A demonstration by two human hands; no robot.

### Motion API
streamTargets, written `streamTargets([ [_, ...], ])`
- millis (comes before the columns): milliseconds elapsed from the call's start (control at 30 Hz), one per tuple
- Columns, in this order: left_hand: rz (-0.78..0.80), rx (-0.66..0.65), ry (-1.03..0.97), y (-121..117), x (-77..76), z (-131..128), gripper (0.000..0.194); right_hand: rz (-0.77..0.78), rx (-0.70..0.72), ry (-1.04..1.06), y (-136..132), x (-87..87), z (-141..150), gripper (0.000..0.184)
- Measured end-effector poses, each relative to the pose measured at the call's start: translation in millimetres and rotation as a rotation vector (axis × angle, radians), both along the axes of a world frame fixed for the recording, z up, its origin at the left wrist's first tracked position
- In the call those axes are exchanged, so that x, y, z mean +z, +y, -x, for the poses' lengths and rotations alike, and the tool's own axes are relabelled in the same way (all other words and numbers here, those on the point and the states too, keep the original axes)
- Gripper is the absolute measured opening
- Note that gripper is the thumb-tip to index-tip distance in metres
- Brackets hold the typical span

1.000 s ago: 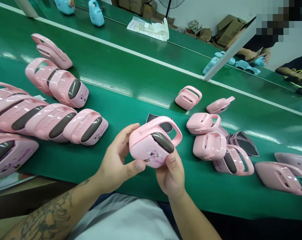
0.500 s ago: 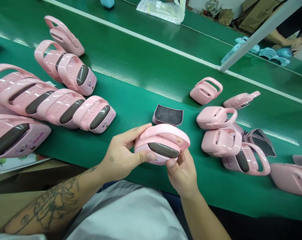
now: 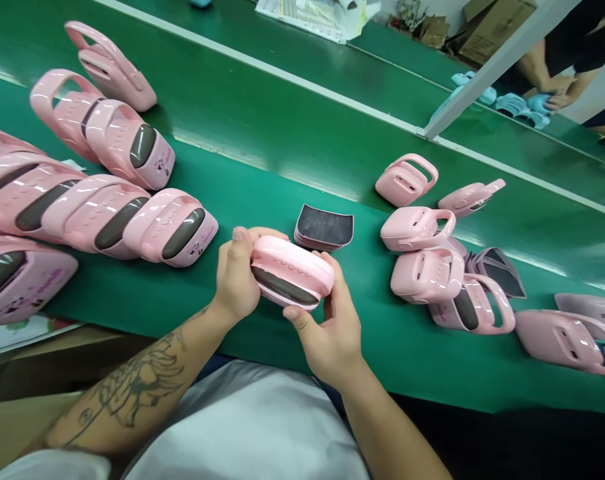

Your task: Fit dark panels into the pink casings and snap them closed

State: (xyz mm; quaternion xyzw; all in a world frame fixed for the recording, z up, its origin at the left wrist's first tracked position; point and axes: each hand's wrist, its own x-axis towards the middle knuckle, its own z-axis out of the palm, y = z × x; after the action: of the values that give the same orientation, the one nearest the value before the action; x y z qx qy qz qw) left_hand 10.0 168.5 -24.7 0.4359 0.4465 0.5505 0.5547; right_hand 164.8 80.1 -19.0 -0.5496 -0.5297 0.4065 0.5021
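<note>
The left hand (image 3: 237,277) and right hand (image 3: 327,333) clamp together on a pink plastic case (image 3: 292,277), its dark oval panel facing up — a stack of dark pads (image 3: 323,227) lies just beyond them on the green conveyor belt (image 3: 382,360), with more pink cases (image 3: 172,227) to either side.

pink case (image 3: 295,261): underside hidden | co-worker's arm (image 3: 532,70): cut off by edge

Green conveyor belt (image 3: 282,160) — pink cases (image 3: 172,227), stacked dark pads (image 3: 324,227) — cardboard boxes (image 3: 496,21) beyond
</note>
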Motion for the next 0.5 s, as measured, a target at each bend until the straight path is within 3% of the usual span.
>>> streamTargets([
  [100, 0.074, 0.108, -0.070, 6.0, 1.2, -1.2, 0.080, -0.088, 0.122, 0.013, 0.2, -0.6, -4.7, 0.079],
  [267, 0.158, 0.122, -0.118, 6.9, 8.6, 3.4, 0.079, 0.020, 0.202, 0.125, 3.0, 1.9, -13.3, 0.072],
  [433, 0.262, 0.198, -0.126, -18.6, -10.1, -0.6, 0.078, 0.093, 0.227, 0.089, 4.1, 0.1, -18.5, 0.080],
  [500, 0.216, 0.190, -0.076, -32.4, -16.7, 5.7, 0.072, 0.082, 0.218, 0.020, 2.2, 4.5, -26.0, 0.078],
])
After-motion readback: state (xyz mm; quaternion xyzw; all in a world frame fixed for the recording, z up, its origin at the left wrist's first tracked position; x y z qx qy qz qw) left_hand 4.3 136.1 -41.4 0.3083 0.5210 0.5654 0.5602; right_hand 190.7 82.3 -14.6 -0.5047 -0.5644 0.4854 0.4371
